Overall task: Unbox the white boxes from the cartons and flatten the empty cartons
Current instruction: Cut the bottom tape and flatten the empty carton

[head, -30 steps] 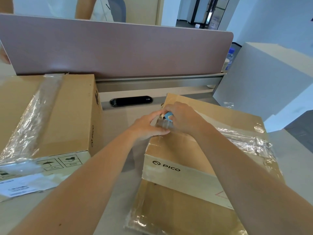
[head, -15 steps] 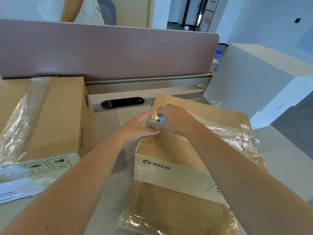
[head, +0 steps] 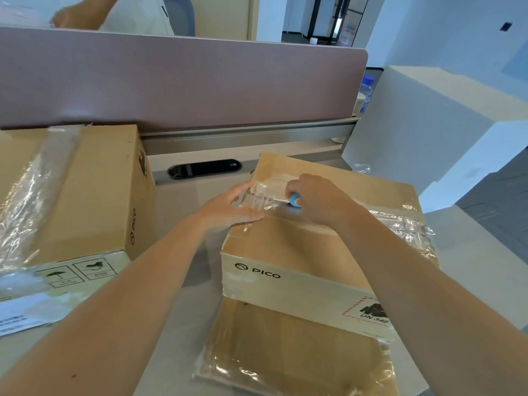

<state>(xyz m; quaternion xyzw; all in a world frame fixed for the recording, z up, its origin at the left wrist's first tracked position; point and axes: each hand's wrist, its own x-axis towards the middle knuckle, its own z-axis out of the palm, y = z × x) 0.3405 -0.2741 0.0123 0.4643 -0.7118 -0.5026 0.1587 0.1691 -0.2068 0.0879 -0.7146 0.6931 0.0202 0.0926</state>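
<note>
A brown PICO carton sealed with clear tape lies on the desk in front of me. My right hand grips a small blue cutter at the taped seam on top of the carton. My left hand rests flat on the carton's far left corner, fingers straight, beside the loosened tape. A second, larger taped PICO carton stands at the left. No white boxes are visible.
A flattened piece of cardboard in clear wrap lies under the carton's near side. A pink desk divider runs along the back, with a black cable slot below it. A person stands behind the divider. A large white block stands to the right.
My right hand with the blue cutter has moved right along the taped seam, away from my left hand. The tape at the far left corner now looks lifted.
</note>
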